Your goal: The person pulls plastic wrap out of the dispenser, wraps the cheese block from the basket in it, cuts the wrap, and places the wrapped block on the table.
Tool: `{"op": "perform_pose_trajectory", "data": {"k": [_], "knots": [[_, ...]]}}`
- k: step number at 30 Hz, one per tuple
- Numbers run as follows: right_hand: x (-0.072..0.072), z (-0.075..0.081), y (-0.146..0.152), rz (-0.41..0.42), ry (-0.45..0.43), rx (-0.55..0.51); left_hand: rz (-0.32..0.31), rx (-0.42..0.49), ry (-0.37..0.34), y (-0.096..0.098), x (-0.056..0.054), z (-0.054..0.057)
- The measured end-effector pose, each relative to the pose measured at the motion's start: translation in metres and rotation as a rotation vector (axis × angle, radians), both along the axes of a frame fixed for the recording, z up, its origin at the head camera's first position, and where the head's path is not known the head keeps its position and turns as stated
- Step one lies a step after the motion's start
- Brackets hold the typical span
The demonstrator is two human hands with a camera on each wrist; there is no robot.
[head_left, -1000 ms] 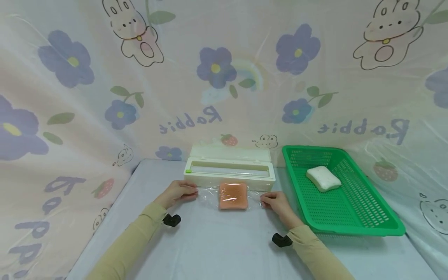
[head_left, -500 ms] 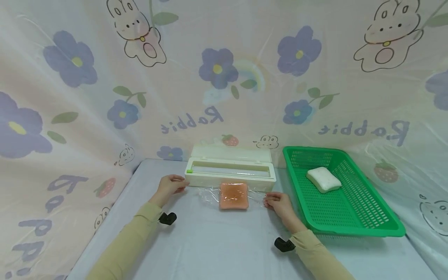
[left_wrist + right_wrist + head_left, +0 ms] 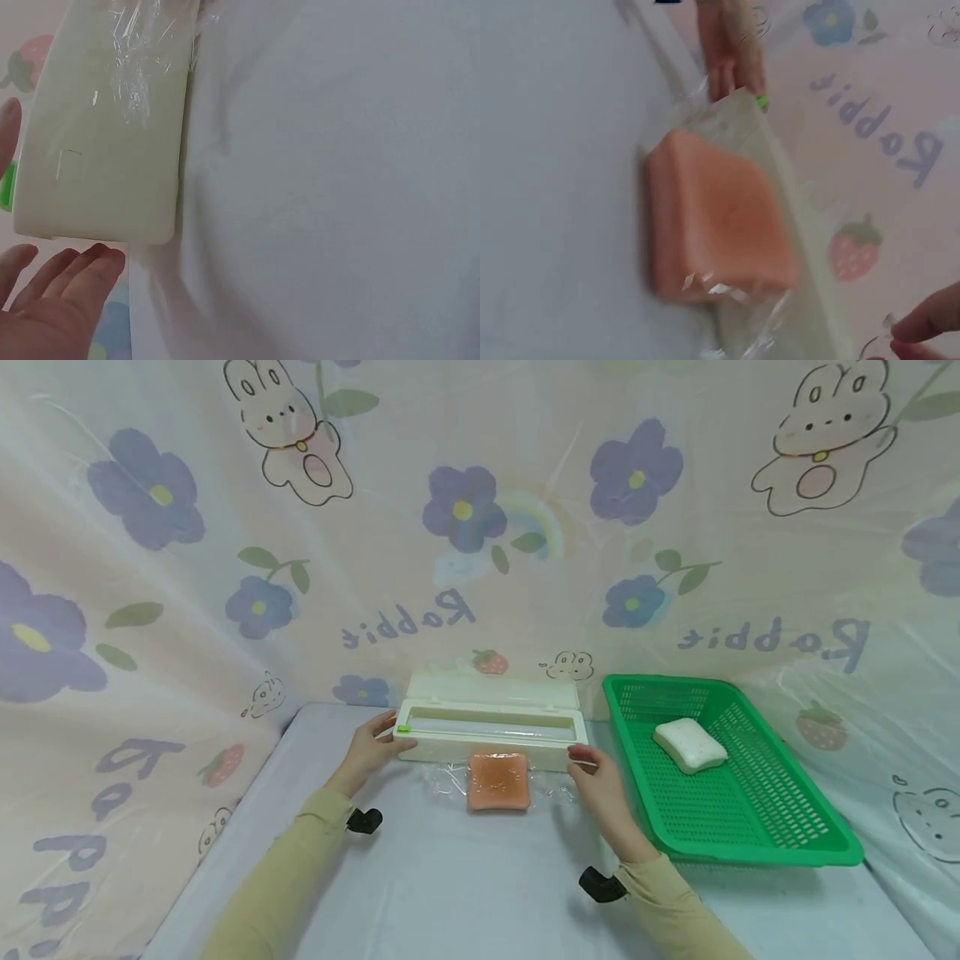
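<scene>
The orange slice [image 3: 498, 783] lay unmoved on the counter [image 3: 480, 877], in clear film [image 3: 447, 781]. The right grip [image 3: 602, 787], fingers apart, had gone from the film to the cream box's [image 3: 442, 749] right end; the left grip [image 3: 366, 752], also apart, spread about its left end.

From the head, the tabletop [image 3: 465, 881] is viewed downward; the cream box's left end [image 3: 101, 187] is shared by the close left-wrist and leftward-facing right-wrist views.

Pale creased curtain [image 3: 540, 402] behind; purple flowers [image 3: 462, 510], cartoon rabbits [image 3: 816, 452], reversed "Rabbit" lettering [image 3: 772, 637]. White-covered table [image 3: 465, 893] below.
</scene>
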State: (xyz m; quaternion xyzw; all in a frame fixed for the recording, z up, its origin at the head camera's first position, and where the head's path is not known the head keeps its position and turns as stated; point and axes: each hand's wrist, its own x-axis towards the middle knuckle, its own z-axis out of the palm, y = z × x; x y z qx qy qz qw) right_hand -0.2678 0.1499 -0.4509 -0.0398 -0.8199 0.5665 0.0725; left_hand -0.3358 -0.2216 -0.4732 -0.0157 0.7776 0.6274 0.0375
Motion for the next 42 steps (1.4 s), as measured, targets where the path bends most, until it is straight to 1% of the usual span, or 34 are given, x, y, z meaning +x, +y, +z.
{"op": "perform_pose_trajectory", "data": {"k": [1,3,5,7,12,16,18,22,27,31,34,38,42], "knots": [[-0.001,0.006,-0.003,0.012,0.009,-0.017,0.009,0.007,0.001,0.001,-0.001,0.0],[-0.004,0.019,-0.009,0.067,0.016,-0.076,0.017,0.02,0.01,0.001,-0.001,0.0],[-0.011,0.028,-0.017,0.154,0.012,-0.136,0.026,0.043,0.013,0.001,-0.002,-0.001],[-0.022,0.033,-0.025,0.263,-0.007,-0.208,0.04,0.063,0.009,0.002,-0.002,-0.003],[-0.054,0.038,-0.05,0.502,-0.073,-0.335,0.068,0.06,0.013,0.004,-0.003,-0.005],[-0.08,0.039,-0.076,0.633,-0.12,-0.383,0.095,0.045,0.016,0.002,-0.005,-0.006],[-0.091,0.037,-0.089,0.687,-0.133,-0.374,0.103,0.038,0.017,0.002,-0.007,-0.007],[-0.108,0.031,-0.112,0.749,-0.133,-0.338,0.104,0.035,0.016,0.003,-0.009,-0.008],[-0.121,0.022,-0.14,0.794,-0.081,-0.305,0.098,0.032,0.01,0.004,-0.01,-0.008],[-0.125,0.016,-0.158,0.828,-0.044,-0.254,0.083,0.019,0.012,0.001,-0.011,-0.009],[-0.124,0.015,-0.168,0.835,-0.019,-0.205,0.075,0.028,0.007,0.0,-0.011,-0.01],[-0.121,0.013,-0.179,0.801,0.032,-0.108,0.047,0.04,0.017,0.001,-0.008,-0.008],[-0.12,0.008,-0.188,0.781,0.07,-0.008,0.045,0.048,0.023,0.002,-0.005,-0.006]]}}
